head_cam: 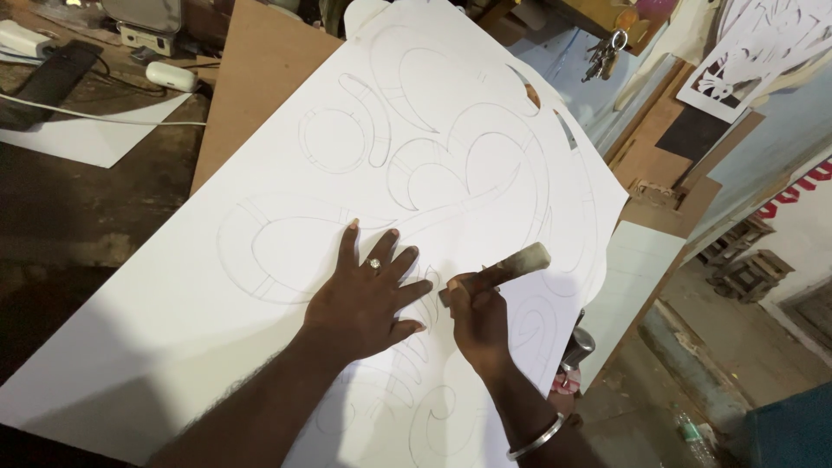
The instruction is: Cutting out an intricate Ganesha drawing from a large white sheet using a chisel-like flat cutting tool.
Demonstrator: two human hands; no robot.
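Note:
A large white sheet (260, 225) with pencilled curving outlines lies over a brown board (260, 69). My left hand (368, 295) rests flat on the sheet, fingers spread, a ring on one finger. My right hand (477, 316), with a metal bangle on its wrist, grips a cutting tool with a pale wrapped handle (520, 262). The tool's tip meets the sheet just right of my left fingertips. Some shapes near the sheet's far right edge are cut out.
A dark worktable (78, 208) at left carries a white paper, a cable, a black flat device and small white gadgets. A cut white stencil (754, 52) and keys (602, 52) hang at upper right. Wooden boards lean beyond the sheet's right edge; the floor lies below.

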